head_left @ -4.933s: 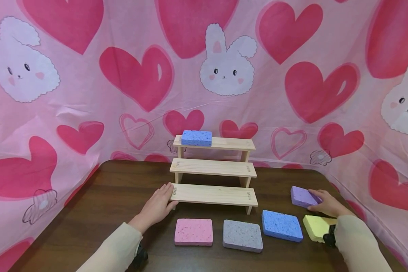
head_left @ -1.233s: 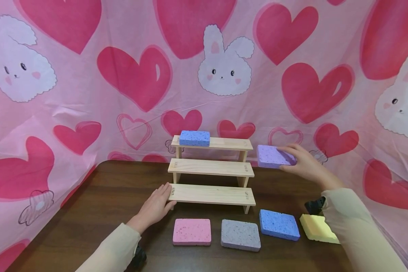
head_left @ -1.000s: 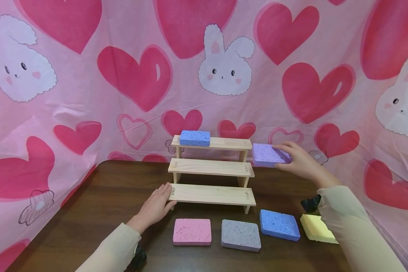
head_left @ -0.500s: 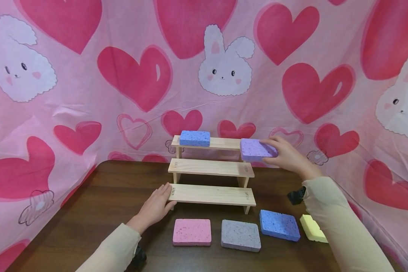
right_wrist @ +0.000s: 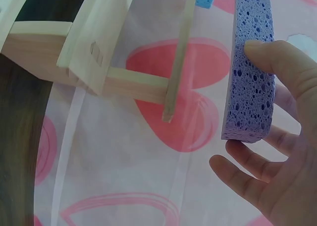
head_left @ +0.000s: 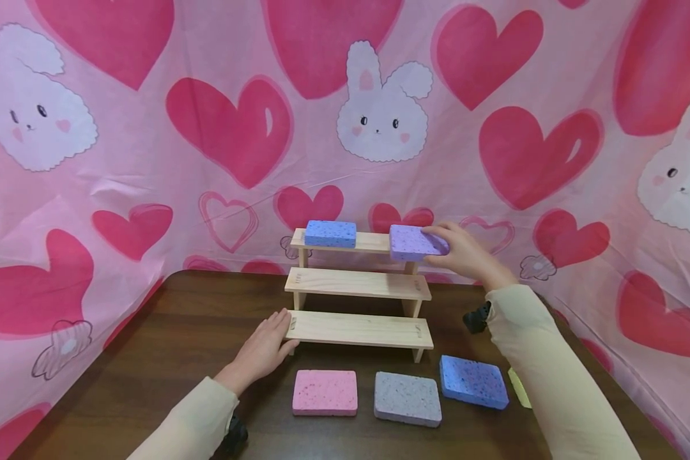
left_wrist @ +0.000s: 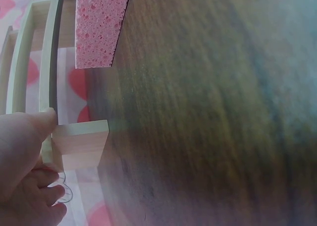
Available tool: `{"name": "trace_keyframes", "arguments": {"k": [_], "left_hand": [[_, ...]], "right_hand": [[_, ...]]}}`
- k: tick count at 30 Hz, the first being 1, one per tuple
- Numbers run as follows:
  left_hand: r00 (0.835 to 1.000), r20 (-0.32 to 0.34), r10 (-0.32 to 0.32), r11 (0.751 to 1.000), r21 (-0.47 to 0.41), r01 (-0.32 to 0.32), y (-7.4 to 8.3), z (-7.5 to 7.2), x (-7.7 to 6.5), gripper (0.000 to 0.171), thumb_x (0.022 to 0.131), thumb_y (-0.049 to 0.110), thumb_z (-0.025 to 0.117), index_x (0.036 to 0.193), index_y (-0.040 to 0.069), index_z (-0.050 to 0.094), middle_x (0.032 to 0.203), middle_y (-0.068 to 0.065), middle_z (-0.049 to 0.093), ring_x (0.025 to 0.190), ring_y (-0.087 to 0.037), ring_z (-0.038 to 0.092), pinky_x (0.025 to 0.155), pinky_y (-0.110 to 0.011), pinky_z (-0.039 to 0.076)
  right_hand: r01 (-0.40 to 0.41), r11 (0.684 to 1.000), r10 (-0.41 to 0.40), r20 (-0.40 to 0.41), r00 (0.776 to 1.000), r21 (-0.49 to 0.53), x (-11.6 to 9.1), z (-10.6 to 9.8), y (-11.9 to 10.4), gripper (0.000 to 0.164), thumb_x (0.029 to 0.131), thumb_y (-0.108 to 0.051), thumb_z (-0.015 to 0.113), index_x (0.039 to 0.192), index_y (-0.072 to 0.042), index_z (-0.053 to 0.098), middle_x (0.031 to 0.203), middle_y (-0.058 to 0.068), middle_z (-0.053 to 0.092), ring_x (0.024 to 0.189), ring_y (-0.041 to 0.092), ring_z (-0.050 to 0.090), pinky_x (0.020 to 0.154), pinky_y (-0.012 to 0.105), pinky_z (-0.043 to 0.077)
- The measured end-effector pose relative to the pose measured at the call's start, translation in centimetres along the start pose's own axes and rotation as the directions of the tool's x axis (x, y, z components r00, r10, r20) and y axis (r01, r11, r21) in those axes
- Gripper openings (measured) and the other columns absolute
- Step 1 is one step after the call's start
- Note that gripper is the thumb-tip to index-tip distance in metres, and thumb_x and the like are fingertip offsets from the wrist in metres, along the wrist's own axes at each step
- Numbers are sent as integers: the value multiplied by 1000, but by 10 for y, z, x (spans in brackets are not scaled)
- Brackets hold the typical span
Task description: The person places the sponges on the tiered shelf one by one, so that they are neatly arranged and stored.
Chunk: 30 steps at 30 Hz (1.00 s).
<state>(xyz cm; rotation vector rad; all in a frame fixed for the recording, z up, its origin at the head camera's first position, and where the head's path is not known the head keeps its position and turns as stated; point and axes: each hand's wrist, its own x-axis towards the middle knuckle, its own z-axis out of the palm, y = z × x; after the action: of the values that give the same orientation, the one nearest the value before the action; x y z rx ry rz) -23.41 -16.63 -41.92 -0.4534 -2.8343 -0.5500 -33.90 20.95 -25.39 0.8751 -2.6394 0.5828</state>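
A three-tier wooden stand [head_left: 359, 328] stands on the table. My left hand [head_left: 262, 348] holds the left end of its lowest board; in the left wrist view the thumb [left_wrist: 45, 121] lies at the front edge and the fingers bend down beside the end. My right hand [head_left: 466, 252] grips a purple sponge [head_left: 414, 243] by its right side, level and overlapping the right end of the top board. In the right wrist view a gap shows between the purple sponge [right_wrist: 250, 87] and that board [right_wrist: 179, 57]. A blue sponge [head_left: 330, 234] sits on the top board's left end.
In front of the stand lie a pink sponge [head_left: 324, 393], a grey sponge [head_left: 407, 399] and another blue sponge [head_left: 473, 382]. A yellow sponge [head_left: 519, 388] is mostly hidden by the right sleeve. A pink heart-and-rabbit cloth [head_left: 218, 128] hangs behind the dark table [head_left: 138, 383].
My right hand has lifted the purple sponge from the table at the right and carried it up and left to the top board. My left hand has stayed on the stand.
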Motion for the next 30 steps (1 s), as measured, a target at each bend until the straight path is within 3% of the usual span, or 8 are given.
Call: {"name": "trace_keyframes", "arguments": {"k": [12,30], "left_hand": [[1000,13,-11,1000,-13,11,0,-1,0,65,86,25,66,135,-8,39,140,-24,35,129,-39,30,105,-49,24],[1000,14,-23,1000,-11,23,1,-2,-1,65,85,26,66,135,-7,40,140,-24,35,129,-39,30,105,-49,23]], "right_hand": [[-44,997,44,8,999,63,14,12,-2,61,74,-13,75,128,0,51,121,21,46,105,34,44,93,51,36],[-106,992,105,30,994,62,30,32,-7,58,77,-15,73,129,-2,51,125,20,45,109,35,44,96,51,34]]}}
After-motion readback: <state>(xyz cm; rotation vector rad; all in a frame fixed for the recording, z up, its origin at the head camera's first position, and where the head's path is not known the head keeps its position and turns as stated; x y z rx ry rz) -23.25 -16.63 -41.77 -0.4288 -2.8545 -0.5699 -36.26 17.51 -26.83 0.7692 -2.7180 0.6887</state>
